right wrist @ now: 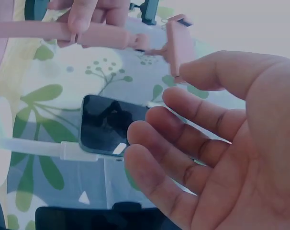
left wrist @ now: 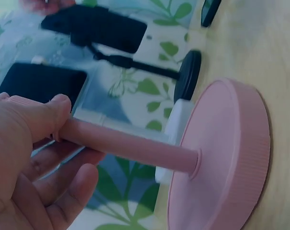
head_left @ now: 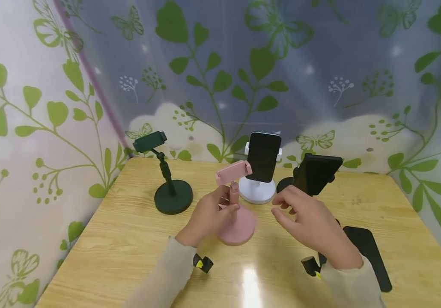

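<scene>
A pink phone stand (head_left: 239, 224) with a round base and an unfilled clamp stands mid-table. My left hand (head_left: 210, 213) pinches its stem between thumb and fingers, as the left wrist view shows at the pink stem (left wrist: 135, 146). To the right of that stand, my right hand (head_left: 313, 220) hovers with loosely bent fingers and holds nothing. In the right wrist view its fingers (right wrist: 197, 115) hang near the pink clamp (right wrist: 180, 50); whether the thumb touches the clamp I cannot tell.
A dark green phone stand (head_left: 172, 196) stands at left. Behind the pink one, a white stand (head_left: 258, 192) bears a phone (head_left: 264, 157). A black stand at right bears another phone (head_left: 317, 173). A black phone (head_left: 368, 256) lies on the table (head_left: 120, 252) by my right forearm.
</scene>
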`<state>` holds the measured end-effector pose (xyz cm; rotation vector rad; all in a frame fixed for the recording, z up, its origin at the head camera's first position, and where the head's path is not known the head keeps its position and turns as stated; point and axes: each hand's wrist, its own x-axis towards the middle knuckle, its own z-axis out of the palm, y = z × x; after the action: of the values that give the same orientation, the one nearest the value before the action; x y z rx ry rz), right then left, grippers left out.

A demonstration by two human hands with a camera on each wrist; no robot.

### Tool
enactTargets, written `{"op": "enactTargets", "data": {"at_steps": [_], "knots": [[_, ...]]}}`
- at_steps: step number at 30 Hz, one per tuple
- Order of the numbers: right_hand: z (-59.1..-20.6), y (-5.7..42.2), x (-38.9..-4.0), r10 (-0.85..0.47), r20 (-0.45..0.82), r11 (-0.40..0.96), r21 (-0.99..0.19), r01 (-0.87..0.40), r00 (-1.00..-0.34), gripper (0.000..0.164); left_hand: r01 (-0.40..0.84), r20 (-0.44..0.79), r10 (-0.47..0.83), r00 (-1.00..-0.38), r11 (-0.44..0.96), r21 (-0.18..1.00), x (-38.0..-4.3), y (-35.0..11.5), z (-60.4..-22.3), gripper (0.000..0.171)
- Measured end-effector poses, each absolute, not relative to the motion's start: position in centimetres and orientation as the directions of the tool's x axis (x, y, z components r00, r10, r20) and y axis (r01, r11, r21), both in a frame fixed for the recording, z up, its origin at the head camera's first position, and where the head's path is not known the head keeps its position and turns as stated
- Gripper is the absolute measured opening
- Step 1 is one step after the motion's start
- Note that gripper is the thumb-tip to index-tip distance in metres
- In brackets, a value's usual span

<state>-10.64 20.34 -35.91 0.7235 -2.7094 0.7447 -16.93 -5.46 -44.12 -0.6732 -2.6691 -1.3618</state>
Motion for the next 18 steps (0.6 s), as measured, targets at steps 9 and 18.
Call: {"op": "enactTargets", "data": {"at_steps": [9,18], "knots": [[-36.1,19.4,-10.5,-0.400,0.348,0.726,-0.444,-0.525,-0.848,0.012,0.300,0.227,0.197,-0.954,0.575,0.761,-20.0,-8.0,-44.4,0.029],[-35.0,19.9,-10.0,-0.407,0.371,0.729,-0.418,-0.541,-0.835,0.013,0.244,0.209,0.126,-0.970,0.561,0.791,-23.2,-9.1,-44.3,0.032]]}}
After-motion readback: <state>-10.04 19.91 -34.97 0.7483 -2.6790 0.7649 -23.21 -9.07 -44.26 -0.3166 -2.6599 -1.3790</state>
